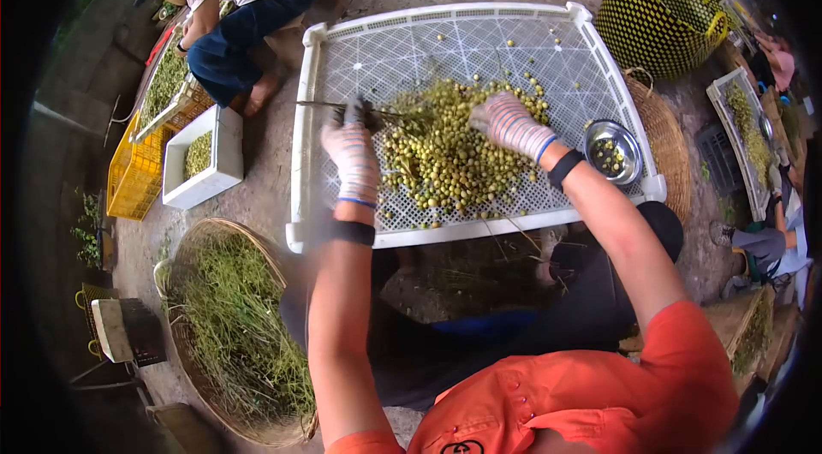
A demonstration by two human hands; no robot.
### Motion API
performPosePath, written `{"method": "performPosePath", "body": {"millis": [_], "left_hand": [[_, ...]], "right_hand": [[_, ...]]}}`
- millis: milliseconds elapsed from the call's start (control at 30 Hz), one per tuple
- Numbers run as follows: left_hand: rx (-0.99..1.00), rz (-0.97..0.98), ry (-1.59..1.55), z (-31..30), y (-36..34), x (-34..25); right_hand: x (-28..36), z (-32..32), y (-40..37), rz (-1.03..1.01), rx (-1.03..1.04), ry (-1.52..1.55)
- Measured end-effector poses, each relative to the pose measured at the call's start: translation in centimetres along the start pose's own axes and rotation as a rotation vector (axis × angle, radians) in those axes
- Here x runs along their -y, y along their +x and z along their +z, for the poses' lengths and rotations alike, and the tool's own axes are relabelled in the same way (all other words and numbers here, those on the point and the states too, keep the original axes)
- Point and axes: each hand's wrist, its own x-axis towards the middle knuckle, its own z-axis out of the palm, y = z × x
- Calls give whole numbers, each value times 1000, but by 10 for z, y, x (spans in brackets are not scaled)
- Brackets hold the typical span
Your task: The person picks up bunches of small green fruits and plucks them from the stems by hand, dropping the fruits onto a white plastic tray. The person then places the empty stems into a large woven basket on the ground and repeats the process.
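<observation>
Green-yellow berries point(445, 163) heaped on the mesh tray point(402, 47) seem light and roll-prone — right hand point(511, 124) lies over them, grip unclear — left hand point(353, 154) pinches a thin, bendy stem point(392, 114) mid-length.

The tray point(479, 34) lies before you. A heap of small round fruits point(445, 163) sits at its middle, toward the near edge, with a metal bowl point(589, 146) at its near right corner. Your left hand point(351, 154) holds a twig point(390, 113) at the heap's left, and your right hand point(509, 124) rests on its far right. A basket of stems point(223, 223) lies off the near left corner.
</observation>
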Motion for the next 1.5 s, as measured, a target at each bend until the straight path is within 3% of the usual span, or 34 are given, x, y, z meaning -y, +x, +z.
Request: {"method": "performPosePath", "body": {"millis": [67, 133, 200, 267, 300, 333, 400, 467, 533, 600, 667, 733, 867, 1000, 1067, 1200, 1267, 1333, 1367, 1400, 1467, 1500], "left_hand": [[-76, 0, 155, -2, 4, -12], [-44, 1, 139, -4, 3, -10], [7, -55, 127, -1, -5, -4], [86, -84, 155, 11, -16, -1], [128, -112, 147, 14, -17, 4], [171, -144, 139, 21, -21, 4], [214, -116, 201, 24, -21, 10], [268, -56, 212, 22, -19, 0], [313, -54, 115, 12, -20, 7], [221, -97, 205, 11, -26, 15], [192, -72, 195, 15, -30, 18], [200, -52, 208, 15, -29, 21], [181, -20, 189, 16, -27, 18], [156, -22, 115, 18, -25, 15], [144, -37, 214, 17, -27, 23], [120, -58, 210, 20, -29, 22], [94, -97, 177, 22, -28, 19], [113, -67, 191, 20, -27, 16], [114, -79, 186, 20, -29, 17], [116, -92, 180, 22, -31, 20], [111, -81, 145, 25, -34, 24], [109, -92, 136, 25, -33, 25]], "right_hand": [[-4, -9, -7, 80, 126, -44], [-7, -16, -7, -14, 60, 76], [9, -37, -12, 100, -13, 208], [20, -54, -3, -115, -120, 463], [36, -68, -3, -88, -86, 525], [44, -61, 2, -158, -197, 570], [51, -47, 18, -65, 31, 772], [50, -13, 25, -198, -83, 1045], [56, -3, 27, -233, -26, 1140], [55, -5, 25, -147, -85, 556], [56, -2, 27, -132, -106, 502], [64, -15, 22, 46, 45, 336], [55, 0, 20, -16, -118, 434], [40, 24, 20, -15, -136, 549], [39, 18, 13, -53, -185, 312], [36, 1, 11, -19, -11, 320], [36, -2, 5, -79, -74, 380], [34, 10, 4, -198, -302, 473], [31, 8, 2, -131, -146, 392], [34, 1, 1, -91, -157, 319], [38, -13, 1, 29, 31, 226], [38, -12, 1, 17, -8, 205]]}}
